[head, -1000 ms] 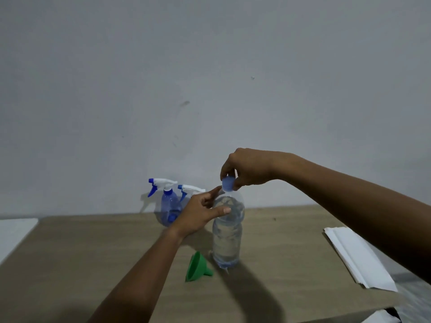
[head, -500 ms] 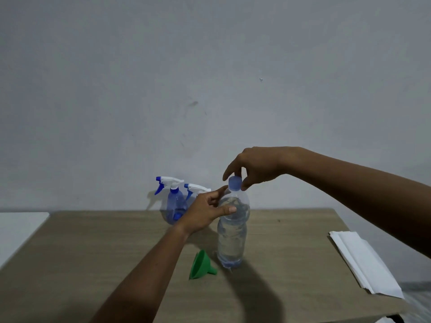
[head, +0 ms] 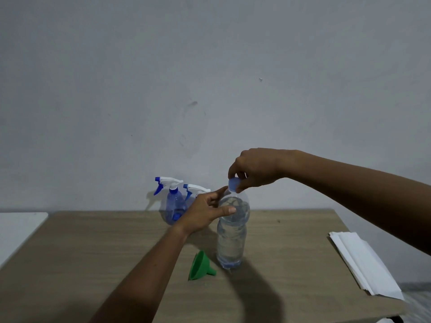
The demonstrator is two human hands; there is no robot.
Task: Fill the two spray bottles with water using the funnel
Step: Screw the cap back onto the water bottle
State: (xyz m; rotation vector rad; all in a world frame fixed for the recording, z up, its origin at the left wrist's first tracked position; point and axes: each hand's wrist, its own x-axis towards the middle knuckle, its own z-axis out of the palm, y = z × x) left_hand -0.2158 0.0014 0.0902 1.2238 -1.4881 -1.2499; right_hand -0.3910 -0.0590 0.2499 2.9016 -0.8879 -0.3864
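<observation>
A clear water bottle (head: 231, 238) stands upright in the middle of the wooden table (head: 93, 252). My left hand (head: 205, 210) grips its shoulder. My right hand (head: 254, 170) pinches the blue cap (head: 234, 184) at the bottle's top, and the cap looks tilted on the neck. A green funnel (head: 200, 266) lies on its side just left of the bottle's base. Two blue spray bottles with white trigger heads stand at the back: one (head: 173, 203) in plain view, the other (head: 194, 191) mostly hidden behind my left hand.
A stack of white paper (head: 363, 264) lies at the table's right edge. A white surface (head: 16, 231) adjoins the table on the left. A plain grey wall rises right behind the table.
My right hand's fingers have turned around the cap, which now sits tilted. The left hand stays on the bottle. The view has shifted slightly.
</observation>
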